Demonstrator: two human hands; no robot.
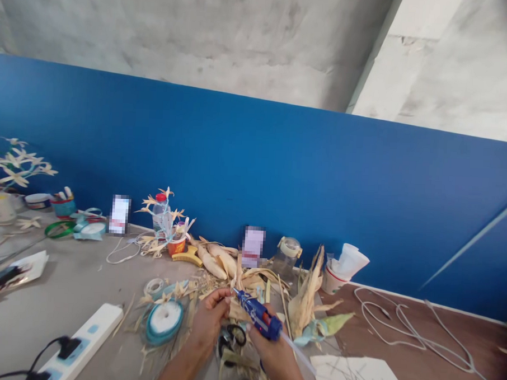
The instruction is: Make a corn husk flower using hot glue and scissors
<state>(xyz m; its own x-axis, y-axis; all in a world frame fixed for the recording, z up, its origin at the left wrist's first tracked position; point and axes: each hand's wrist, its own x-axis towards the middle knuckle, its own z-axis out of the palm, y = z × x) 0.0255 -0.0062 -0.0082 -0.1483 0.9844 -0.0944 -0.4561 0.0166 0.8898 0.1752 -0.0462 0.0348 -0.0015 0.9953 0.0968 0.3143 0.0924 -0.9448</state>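
Observation:
My right hand (274, 348) is wrapped round the grip of a blue hot glue gun (256, 312), and a translucent glue stick (299, 353) sticks out of its back end. The nozzle points up and left, close to the fingertips of my left hand (212, 314). Those fingers are pinched together; whatever is between them is too small to name. Black-handled scissors (235, 336) lie between my wrists. Left of my left hand rests a spool of blue ribbon (163, 321). Dried corn husks (310, 296) are heaped beyond and beside both hands.
A white power strip (87, 339) with black plugs lies front left. Along the blue partition (237, 167) stand two blurred phones (119, 215), a red cup (176, 246) with husk flowers, and a lidded jar (287, 256). Thin wires lie on white paper (363, 377); a white cable (415, 334) coils right.

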